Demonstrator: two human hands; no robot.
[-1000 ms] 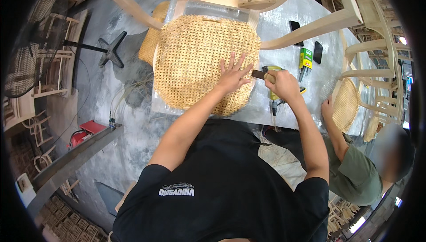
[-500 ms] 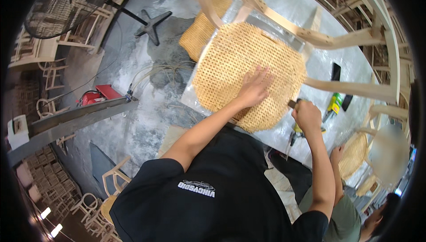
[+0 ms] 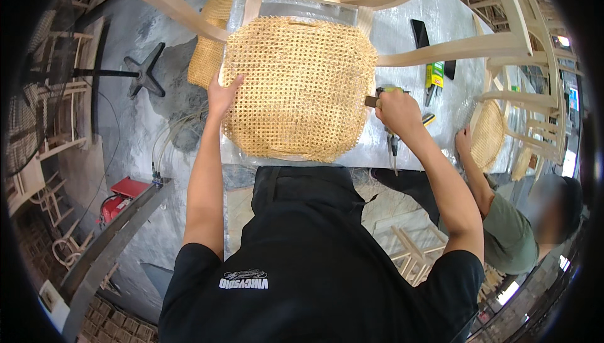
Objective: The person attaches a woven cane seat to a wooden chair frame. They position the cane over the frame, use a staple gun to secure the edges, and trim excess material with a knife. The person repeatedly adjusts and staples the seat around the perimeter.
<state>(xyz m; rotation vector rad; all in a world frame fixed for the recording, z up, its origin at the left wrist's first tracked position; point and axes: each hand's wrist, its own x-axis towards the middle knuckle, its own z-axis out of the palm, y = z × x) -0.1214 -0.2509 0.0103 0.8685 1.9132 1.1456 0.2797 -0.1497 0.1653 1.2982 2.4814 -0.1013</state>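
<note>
**Cane seat (image 3: 299, 88) at the desk's near-left corner, flat-bladed tool (image 3: 372, 101) at its right rim**

Left rim is straddled by the left hand (image 3: 223, 94): thumb laid on the weave, fingers outside the edge. How firmly it is held can't be told. Flat-bladed tool is clenched in the right hand (image 3: 397, 110); blade is pointed at the rim, contact can't be confirmed.

Risks, as judged: cane strands could be nicked or lifted if the blade is tilted inward or pushed too hard. Seat could be twisted or slid if the left side is held too lightly, as the desk (image 3: 453, 16) is covered in glossy film. Blade could skid toward the left hand if pressed across the weave. Yellow-and-black tool (image 3: 394, 145) could be knocked off the near edge, being set close under the right wrist.

Count: one cane seat being handled, one pale chair frame (image 3: 462, 52) about it, one flat-bladed tool, one green-and-yellow pack (image 3: 434, 74), two black phone-like slabs (image 3: 418, 32) toward the far edge. One second cane seat (image 3: 487, 135) toward the right end, touched by one co-worker's hand (image 3: 464, 142). One woven panel (image 3: 206, 54) past the left edge.
</note>
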